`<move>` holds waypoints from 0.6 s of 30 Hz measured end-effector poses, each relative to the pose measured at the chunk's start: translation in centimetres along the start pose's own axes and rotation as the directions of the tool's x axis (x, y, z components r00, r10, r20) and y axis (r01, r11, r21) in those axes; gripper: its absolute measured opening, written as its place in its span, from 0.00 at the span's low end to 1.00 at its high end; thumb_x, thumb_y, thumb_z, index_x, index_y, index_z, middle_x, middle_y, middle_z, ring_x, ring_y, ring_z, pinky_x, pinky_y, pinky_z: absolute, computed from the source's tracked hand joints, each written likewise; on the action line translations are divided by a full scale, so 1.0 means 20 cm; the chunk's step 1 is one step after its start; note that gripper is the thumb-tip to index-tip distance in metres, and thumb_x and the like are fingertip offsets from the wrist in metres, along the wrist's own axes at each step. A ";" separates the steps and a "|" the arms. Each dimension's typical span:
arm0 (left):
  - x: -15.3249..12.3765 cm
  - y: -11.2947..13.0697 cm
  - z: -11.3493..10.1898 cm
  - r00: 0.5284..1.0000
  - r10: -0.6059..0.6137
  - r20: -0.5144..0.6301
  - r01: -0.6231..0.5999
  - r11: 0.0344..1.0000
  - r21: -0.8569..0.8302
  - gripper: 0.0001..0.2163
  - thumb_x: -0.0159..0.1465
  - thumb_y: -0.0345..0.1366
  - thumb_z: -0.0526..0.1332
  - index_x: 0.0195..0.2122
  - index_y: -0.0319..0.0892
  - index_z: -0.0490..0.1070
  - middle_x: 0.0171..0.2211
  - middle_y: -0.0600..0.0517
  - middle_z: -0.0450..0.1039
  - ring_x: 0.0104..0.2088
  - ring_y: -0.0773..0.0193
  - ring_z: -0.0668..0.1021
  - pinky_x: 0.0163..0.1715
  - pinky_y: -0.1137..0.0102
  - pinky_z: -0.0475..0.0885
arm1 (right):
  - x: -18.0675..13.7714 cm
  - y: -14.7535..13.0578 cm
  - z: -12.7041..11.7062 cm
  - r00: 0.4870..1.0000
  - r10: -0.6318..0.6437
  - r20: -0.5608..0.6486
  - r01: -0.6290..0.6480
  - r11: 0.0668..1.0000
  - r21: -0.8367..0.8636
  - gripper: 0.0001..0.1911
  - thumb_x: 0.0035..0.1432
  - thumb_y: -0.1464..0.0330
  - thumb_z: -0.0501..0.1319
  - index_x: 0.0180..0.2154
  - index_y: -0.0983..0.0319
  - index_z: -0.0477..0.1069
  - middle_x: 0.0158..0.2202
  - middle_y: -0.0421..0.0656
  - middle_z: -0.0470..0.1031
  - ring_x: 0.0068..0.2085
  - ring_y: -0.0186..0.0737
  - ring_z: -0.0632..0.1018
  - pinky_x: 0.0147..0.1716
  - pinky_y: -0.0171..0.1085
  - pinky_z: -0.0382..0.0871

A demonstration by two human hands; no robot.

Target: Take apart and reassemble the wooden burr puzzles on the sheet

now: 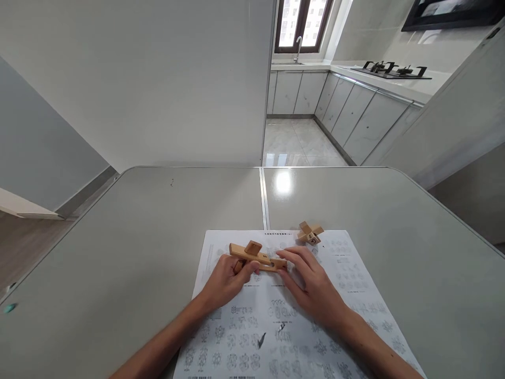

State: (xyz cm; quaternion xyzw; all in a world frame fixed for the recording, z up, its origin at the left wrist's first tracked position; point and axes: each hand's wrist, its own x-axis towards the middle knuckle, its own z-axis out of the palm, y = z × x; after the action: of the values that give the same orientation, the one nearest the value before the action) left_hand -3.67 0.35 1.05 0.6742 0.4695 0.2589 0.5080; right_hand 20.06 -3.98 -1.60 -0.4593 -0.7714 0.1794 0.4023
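Several interlocking wooden puzzle pieces (252, 255) are held together over the printed sheet, two long bars with a short block sticking up across them. My left hand (226, 279) is closed around their left part, its thumb pressed along the near side. At the right end, the thumb and fingers of my right hand (311, 284) pinch the tip of the lower notched bar. Part of the pieces is hidden behind my left fingers. Beyond my right hand, a small cross-shaped wooden puzzle assembly (310, 233) rests on the sheet's top edge, with dark marks on one face.
The white instruction sheet (276, 337) with small line diagrams lies under both hands on a grey table (158, 226). A metal seam (264, 197) divides the tabletop. A small green object (10, 308) lies at the left edge. Past the table are a wall and a kitchen counter.
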 end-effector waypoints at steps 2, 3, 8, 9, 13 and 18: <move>0.00 0.00 0.00 0.999 0.016 0.036 -0.017 0.999 0.028 0.21 0.71 0.50 0.58 0.29 0.38 0.74 0.18 0.61 0.52 0.20 0.72 0.56 0.19 0.74 0.52 | 0.00 -0.01 0.00 0.999 -0.040 0.020 0.040 0.999 0.025 0.22 0.73 0.72 0.59 0.65 0.55 0.65 0.55 0.50 0.74 0.56 0.52 0.76 0.54 0.52 0.78; 0.00 0.00 0.00 0.998 0.032 0.052 -0.034 0.998 0.044 0.20 0.70 0.48 0.59 0.28 0.39 0.74 0.18 0.61 0.50 0.20 0.72 0.55 0.19 0.74 0.52 | 0.00 -0.01 -0.01 0.998 -0.056 0.035 0.054 0.998 0.039 0.23 0.72 0.72 0.59 0.66 0.55 0.64 0.56 0.50 0.74 0.57 0.52 0.76 0.54 0.53 0.77; -0.01 -0.03 0.01 0.983 0.125 0.135 -0.136 0.988 0.074 0.14 0.68 0.45 0.65 0.31 0.39 0.75 0.19 0.62 0.51 0.21 0.73 0.55 0.20 0.76 0.52 | 0.00 -0.03 -0.01 0.989 -0.102 0.103 0.091 0.990 0.104 0.25 0.72 0.71 0.60 0.67 0.56 0.63 0.57 0.50 0.75 0.57 0.51 0.76 0.56 0.52 0.77; -0.01 -0.03 0.01 0.978 0.140 0.155 -0.152 0.986 0.068 0.14 0.68 0.45 0.66 0.31 0.39 0.75 0.20 0.62 0.53 0.21 0.73 0.56 0.20 0.76 0.53 | 0.00 -0.03 0.00 0.988 -0.109 0.108 0.097 0.989 0.113 0.24 0.72 0.71 0.60 0.67 0.57 0.64 0.57 0.50 0.75 0.57 0.51 0.76 0.55 0.51 0.77; -0.02 -0.04 0.01 0.951 0.207 0.228 -0.229 0.970 0.077 0.17 0.69 0.45 0.66 0.27 0.39 0.72 0.21 0.60 0.60 0.22 0.73 0.61 0.22 0.76 0.57 | -0.01 -0.04 0.00 0.985 -0.116 0.126 0.098 0.984 0.146 0.23 0.71 0.71 0.61 0.65 0.57 0.66 0.55 0.50 0.77 0.56 0.50 0.78 0.54 0.50 0.78; -0.02 -0.05 0.01 0.898 0.341 0.279 -0.404 0.889 0.214 0.21 0.74 0.49 0.59 0.27 0.39 0.71 0.22 0.58 0.64 0.22 0.71 0.64 0.24 0.74 0.58 | -0.01 -0.05 -0.01 0.982 -0.104 0.155 0.074 0.979 0.190 0.24 0.70 0.72 0.61 0.65 0.56 0.67 0.55 0.50 0.76 0.56 0.50 0.77 0.55 0.50 0.78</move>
State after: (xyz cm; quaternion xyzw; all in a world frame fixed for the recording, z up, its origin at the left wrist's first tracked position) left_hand -4.00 -0.09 0.03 0.8398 0.2979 0.2054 0.4047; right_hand 19.66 -4.66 -0.99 -0.3690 -0.8019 0.2685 0.3856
